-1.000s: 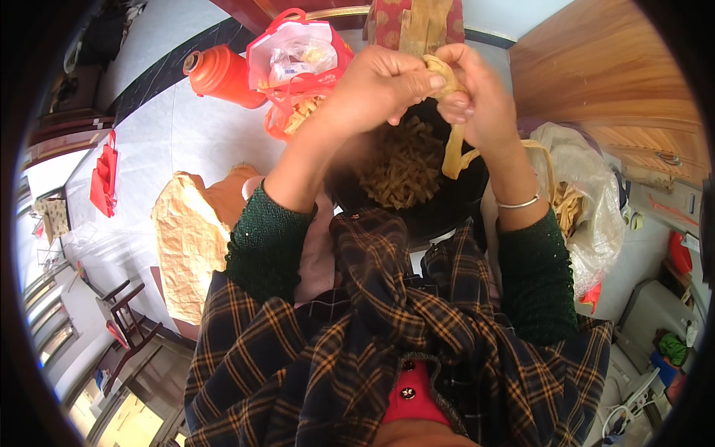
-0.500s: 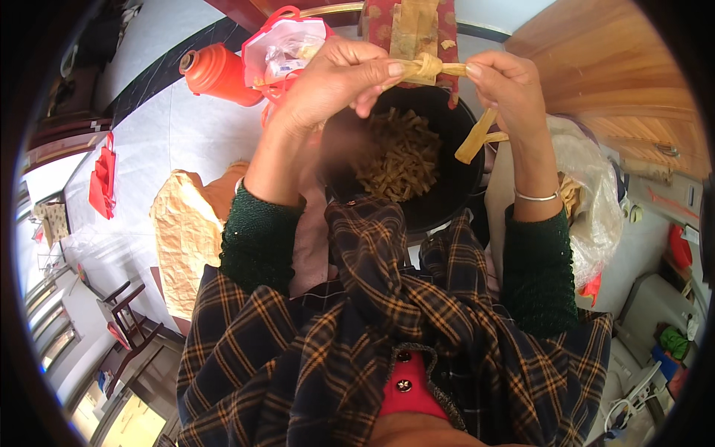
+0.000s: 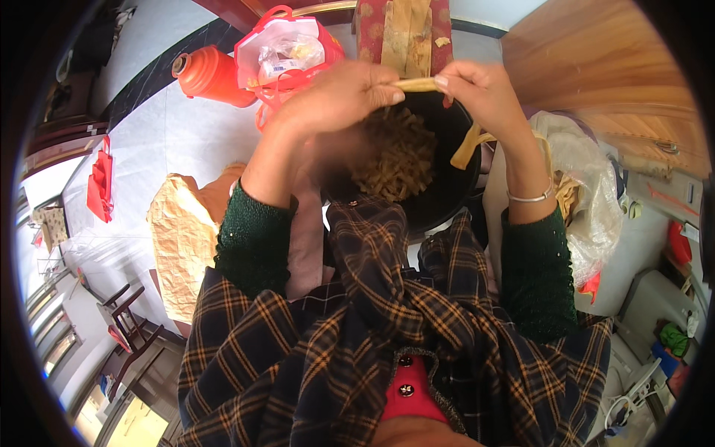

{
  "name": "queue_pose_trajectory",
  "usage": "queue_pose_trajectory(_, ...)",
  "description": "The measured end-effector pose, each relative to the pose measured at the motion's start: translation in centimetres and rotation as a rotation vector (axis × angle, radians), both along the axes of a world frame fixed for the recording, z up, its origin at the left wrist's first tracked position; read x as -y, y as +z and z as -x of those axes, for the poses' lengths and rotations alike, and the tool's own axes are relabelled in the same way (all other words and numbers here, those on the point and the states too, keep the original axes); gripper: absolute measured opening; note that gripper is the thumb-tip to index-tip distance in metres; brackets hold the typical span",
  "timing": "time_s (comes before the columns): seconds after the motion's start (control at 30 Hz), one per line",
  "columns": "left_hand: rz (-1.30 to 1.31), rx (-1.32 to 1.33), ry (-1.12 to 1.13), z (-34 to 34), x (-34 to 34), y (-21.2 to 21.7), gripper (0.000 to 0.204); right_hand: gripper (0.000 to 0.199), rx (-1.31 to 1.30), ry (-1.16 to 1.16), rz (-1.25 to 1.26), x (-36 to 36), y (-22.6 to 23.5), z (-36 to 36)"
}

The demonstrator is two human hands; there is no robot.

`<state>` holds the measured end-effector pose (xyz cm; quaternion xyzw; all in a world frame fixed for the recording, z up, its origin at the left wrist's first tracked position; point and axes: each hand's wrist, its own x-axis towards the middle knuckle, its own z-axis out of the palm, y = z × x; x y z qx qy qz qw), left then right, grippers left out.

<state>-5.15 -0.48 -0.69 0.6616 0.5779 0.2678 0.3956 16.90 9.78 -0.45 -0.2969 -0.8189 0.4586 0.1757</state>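
Lying at your far left: a red bag (image 3: 100,186) on the floor (image 3: 141,141). Next right, crumpled brown paper (image 3: 179,238); farther out, an orange flask (image 3: 214,77) just beside a red-and-white bag (image 3: 251,62) with clear plastic in it. Your left hand (image 3: 350,95) is closed, thumb and fingers pinching one end of a yellowish strip (image 3: 418,85). Strip spans straight between your hands, over the far side of a black pan (image 3: 447,192). Cut pieces (image 3: 401,160) are heaped in the pan; its left part is blurred. Beyond: a wooden board (image 3: 406,37) on red patterned cloth (image 3: 369,33). Your right hand (image 3: 480,95) is closed too, pinching the strip's other side. Below it a loose end (image 3: 465,149) hangs by the pan's right rim; can't confirm it's the same piece. Far right, a whitish plastic sack (image 3: 596,205) holds more strips (image 3: 567,195).
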Motion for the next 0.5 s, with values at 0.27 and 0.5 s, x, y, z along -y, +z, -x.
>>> queue_pose_trajectory(0.27,-0.234,-0.432,0.342,-0.8,-4.0,-3.1,0.021,0.022,0.007,-0.352,-0.142,-1.4,-3.3,3.3)
queue_pose_trajectory(0.5,0.081,-0.524,0.194,-0.6,-2.8,-1.7,0.030,0.023,0.568,-0.297,-0.333,-3.3,-2.4,2.0)
